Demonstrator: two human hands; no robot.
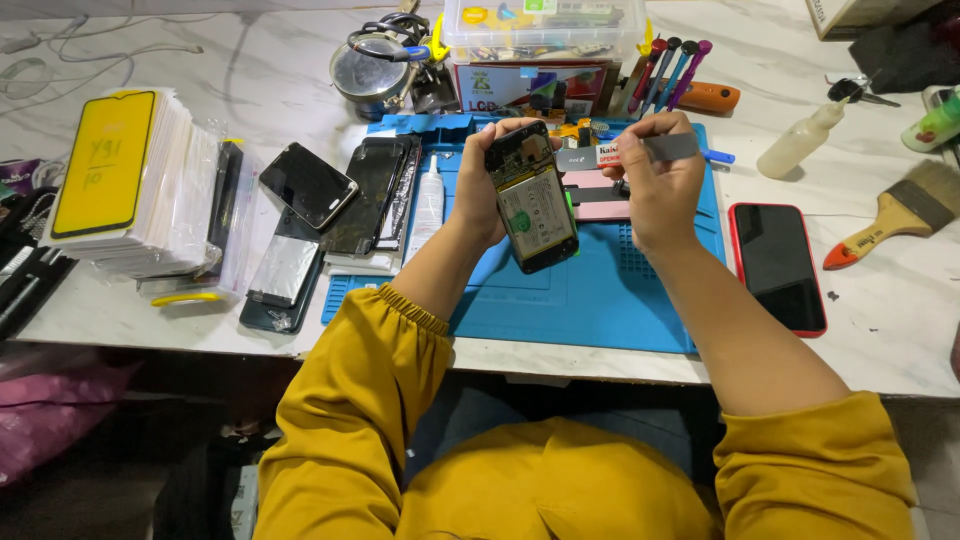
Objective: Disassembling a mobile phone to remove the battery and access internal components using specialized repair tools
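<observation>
The opened phone [533, 200] sits upright in your left hand [480, 190], back cover off, its green-labelled battery and dark circuit board facing you, raised above the blue work mat [600, 290]. Your left fingers [510, 128] are curled round its top and left edge, closed firmly on it. Your right hand [655, 190] is just beside the phone, its fingers pinched shut on a thin grey pry tool [668, 148] held level above the mat, the tip pointing left toward the phone's upper corner; whether it touches I cannot tell.

Under your hands on the mat lies a pinkish phone part [597, 198], partly hidden. At the back of the desk [880, 320] a clear plastic box [540, 28] holds small yellow and green bits, too small to name, stacked on a red printed carton [530, 88]. Beside that, a holder of screwdrivers [668, 70] with red, blue and purple handles.

To your right, a red-cased phone [778, 265] lies face up, then a paintbrush [895, 215] and a small squeeze bottle [800, 145]. To your left, a white glue tube [428, 205], several dark phone screens [345, 190], and a stack of screen protectors [125, 180] topped with yellow.
</observation>
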